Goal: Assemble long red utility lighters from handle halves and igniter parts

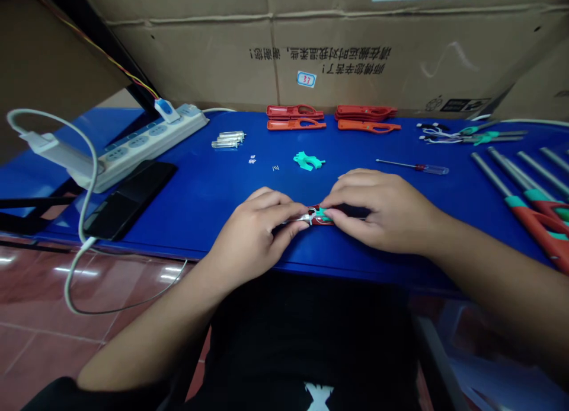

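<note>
Red casing: held from both sides, near the desk's front edge
Left hand: pinching the clear piece at its left end
Right hand: fingers pinched on its green part — partly hidden
Green pieces: beyond the hands
Screwdriver: to their right
Orange shells: farther back — near the cardboard

Even, moderate light covers the table, with faint shadows. At left, white glare streaks the floor. The far left corner falls dark, and the shirt is nearly solid black. Wide-angle distortion stretches the right forearm toward the edge. The carton's print is readable; the held piece looks soft.
</note>
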Available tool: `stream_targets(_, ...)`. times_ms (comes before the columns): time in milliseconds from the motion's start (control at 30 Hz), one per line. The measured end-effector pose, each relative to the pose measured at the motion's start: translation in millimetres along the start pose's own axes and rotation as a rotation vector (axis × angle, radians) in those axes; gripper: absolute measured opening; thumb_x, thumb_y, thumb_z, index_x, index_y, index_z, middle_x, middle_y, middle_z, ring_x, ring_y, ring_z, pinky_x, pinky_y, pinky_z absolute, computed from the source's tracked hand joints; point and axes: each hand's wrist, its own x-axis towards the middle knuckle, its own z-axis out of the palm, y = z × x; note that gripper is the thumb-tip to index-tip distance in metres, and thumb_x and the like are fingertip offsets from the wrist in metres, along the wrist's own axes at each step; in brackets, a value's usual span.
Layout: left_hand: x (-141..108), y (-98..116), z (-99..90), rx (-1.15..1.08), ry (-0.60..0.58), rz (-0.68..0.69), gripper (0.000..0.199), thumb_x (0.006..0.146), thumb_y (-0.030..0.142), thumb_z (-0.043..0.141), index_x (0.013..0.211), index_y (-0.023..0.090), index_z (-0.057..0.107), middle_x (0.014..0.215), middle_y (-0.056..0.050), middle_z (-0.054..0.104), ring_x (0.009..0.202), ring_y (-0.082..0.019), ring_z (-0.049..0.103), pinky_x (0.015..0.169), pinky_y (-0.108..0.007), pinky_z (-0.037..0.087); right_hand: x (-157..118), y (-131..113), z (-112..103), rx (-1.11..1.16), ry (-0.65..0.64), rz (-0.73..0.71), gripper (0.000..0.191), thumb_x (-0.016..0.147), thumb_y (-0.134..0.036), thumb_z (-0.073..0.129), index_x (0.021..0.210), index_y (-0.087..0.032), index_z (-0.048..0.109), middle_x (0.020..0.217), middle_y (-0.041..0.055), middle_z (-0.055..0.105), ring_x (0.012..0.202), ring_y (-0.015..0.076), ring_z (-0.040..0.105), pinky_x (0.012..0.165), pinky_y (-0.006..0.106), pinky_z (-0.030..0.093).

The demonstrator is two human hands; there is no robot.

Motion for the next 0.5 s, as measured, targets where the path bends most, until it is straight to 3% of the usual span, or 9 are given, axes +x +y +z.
stream_targets(233, -2.0, -3.7, -3.2, 0.003, 0.009, -0.08, 0.011, 0.09, 0.026, 0.07, 0.098, 0.018, 0.07, 0.096, -0.002, 0.074, 0.088, -0.016, 0.063, 0.081, -0.031, 0.049, 23.0, 7.4, 0.4, 0.066, -0.161, 0.056, 0.015, 0.089, -0.021, 0.06, 0.091, -0.018, 0.075, 0.091, 0.0043, 0.073, 0.082, 0.0166, 0.066, 0.075, 0.03, 0.049)
stream_targets(500, -0.4, -7.8, -0.6, -0.041, -0.027, -0.106, 0.009, 0.089, 0.022, 0.071, 0.097, 0.019, 0.072, 0.094, -0.002, 0.073, 0.088, -0.017, 0.062, 0.083, -0.033, 0.047, 15.2, 12.9, 9.3, 0.158, -0.13, 0.092, 0.015, 0.089, -0.022, 0.062, 0.094, -0.018, 0.075, 0.091, 0.0034, 0.073, 0.082, 0.0148, 0.066, 0.076, 0.029, 0.049)
